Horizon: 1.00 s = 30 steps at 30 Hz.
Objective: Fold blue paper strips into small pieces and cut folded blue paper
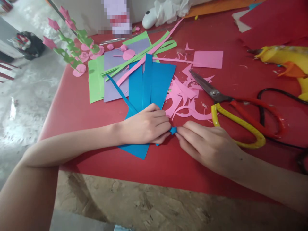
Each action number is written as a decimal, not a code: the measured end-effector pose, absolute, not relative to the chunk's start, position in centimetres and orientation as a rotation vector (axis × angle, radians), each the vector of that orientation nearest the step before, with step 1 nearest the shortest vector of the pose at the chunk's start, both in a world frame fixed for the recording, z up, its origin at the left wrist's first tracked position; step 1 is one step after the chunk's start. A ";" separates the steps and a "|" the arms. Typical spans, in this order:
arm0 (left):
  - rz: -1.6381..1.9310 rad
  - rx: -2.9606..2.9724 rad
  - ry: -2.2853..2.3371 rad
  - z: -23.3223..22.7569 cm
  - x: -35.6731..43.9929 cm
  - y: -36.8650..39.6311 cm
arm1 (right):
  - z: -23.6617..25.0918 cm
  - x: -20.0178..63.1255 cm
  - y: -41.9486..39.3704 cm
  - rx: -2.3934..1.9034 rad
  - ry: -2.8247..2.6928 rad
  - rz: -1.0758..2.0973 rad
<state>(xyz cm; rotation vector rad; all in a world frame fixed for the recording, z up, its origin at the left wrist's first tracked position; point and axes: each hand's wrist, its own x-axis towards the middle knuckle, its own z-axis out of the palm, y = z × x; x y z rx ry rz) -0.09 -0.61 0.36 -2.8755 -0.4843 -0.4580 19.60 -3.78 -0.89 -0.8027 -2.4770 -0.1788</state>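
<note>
Head view, both hands point(149, 127) point(209, 146) pinching a small blue paper star point(173, 130), flat blue sheets point(160, 80), curved pink scraps point(176, 91)

1. Blue star point(173, 130): one, small, pointed, pinched from both sides.
2. Blue sheets point(160, 84): flat, overlapping, left of the star.
3. Blue strip point(148, 75): long, narrow, lying atop the sheets, farther back than the star.

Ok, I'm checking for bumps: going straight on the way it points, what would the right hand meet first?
The right hand would first meet the small blue star at its fingers, then apparently the left hand, though depth is unclear.
</note>
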 end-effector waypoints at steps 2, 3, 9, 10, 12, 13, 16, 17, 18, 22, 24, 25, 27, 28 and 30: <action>-0.446 -2.872 -0.489 0.3 -0.1 -0.6 | -0.9 19.6 -3.8 -0.803 -2.485 -0.170; -0.442 -2.872 -0.486 0.3 -0.1 -0.7 | -0.9 19.7 -3.8 -0.800 -2.497 -0.157; -0.299 -2.910 -0.500 0.3 -0.1 -0.6 | -0.9 19.7 -4.0 -0.802 -2.520 -0.107; -0.314 -2.916 -0.497 0.3 -0.1 -0.6 | -0.9 19.6 -4.0 -0.806 -2.516 -0.105; -0.394 -2.925 -0.475 0.2 0.0 -0.5 | -0.9 19.5 -4.1 -0.810 -2.505 -0.102; -0.441 -2.926 -0.461 0.2 0.0 -0.5 | -0.9 19.4 -4.1 -0.809 -2.508 -0.101; -0.507 -2.925 -0.459 0.0 0.1 -0.5 | -0.8 19.4 -4.1 -0.785 -2.516 -0.104; -0.516 -2.923 -0.469 0.0 0.1 -0.5 | -0.8 19.4 -4.1 -0.773 -2.518 -0.112; -0.524 -2.924 -0.476 -0.1 0.1 -0.5 | -0.8 19.4 -4.2 -0.762 -2.518 -0.126; -0.525 -2.952 -0.471 -0.3 0.2 -0.5 | -0.9 19.4 -4.2 -0.754 -2.537 -0.195; -0.518 -2.962 -0.465 -0.4 0.2 -0.5 | -0.9 19.4 -4.2 -0.760 -2.552 -0.201; -0.512 -2.964 -0.467 -0.4 0.2 -0.5 | -0.8 19.4 -4.2 -0.766 -2.554 -0.201; -0.484 -2.974 -0.473 -0.5 0.1 -0.5 | -0.8 19.4 -4.3 -0.777 -2.550 -0.203; -0.461 -2.984 -0.477 -0.5 0.1 -0.4 | -0.8 19.4 -4.3 -0.780 -2.550 -0.209; -0.388 -3.027 -0.500 -0.5 0.2 -0.4 | -0.8 19.4 -4.3 -0.796 -2.550 -0.224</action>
